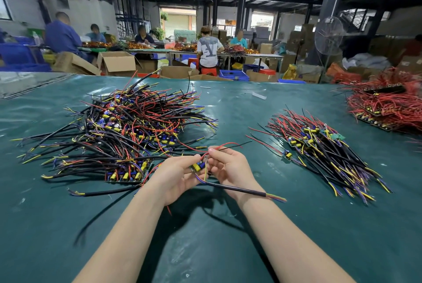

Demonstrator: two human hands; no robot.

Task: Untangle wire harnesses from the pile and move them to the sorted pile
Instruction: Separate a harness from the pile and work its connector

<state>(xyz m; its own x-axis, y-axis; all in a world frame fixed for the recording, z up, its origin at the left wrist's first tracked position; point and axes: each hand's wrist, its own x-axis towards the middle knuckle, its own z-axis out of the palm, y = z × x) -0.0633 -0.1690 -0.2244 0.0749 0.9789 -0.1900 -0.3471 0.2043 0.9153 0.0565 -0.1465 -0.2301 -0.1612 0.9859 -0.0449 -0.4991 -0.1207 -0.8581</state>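
Note:
A big tangled pile of wire harnesses point(127, 127), with black, red and yellow-blue wires and small circuit boards, covers the left of the green table point(205, 237). A neater sorted pile point(324, 145) lies to the right. Between them, just above the table, both hands hold one harness point(198, 167). My left hand point(175, 177) grips its small board with yellow parts. My right hand point(228, 168) pinches its thin red and black wires near the board. The harness's thick black cable point(239, 188) trails right across my right wrist.
A third heap of red wires and boards point(388, 104) sits at the far right edge. Small white scraps point(259, 95) lie on the far part of the table. Beyond the table are cardboard boxes, blue crates, a standing fan and several seated workers.

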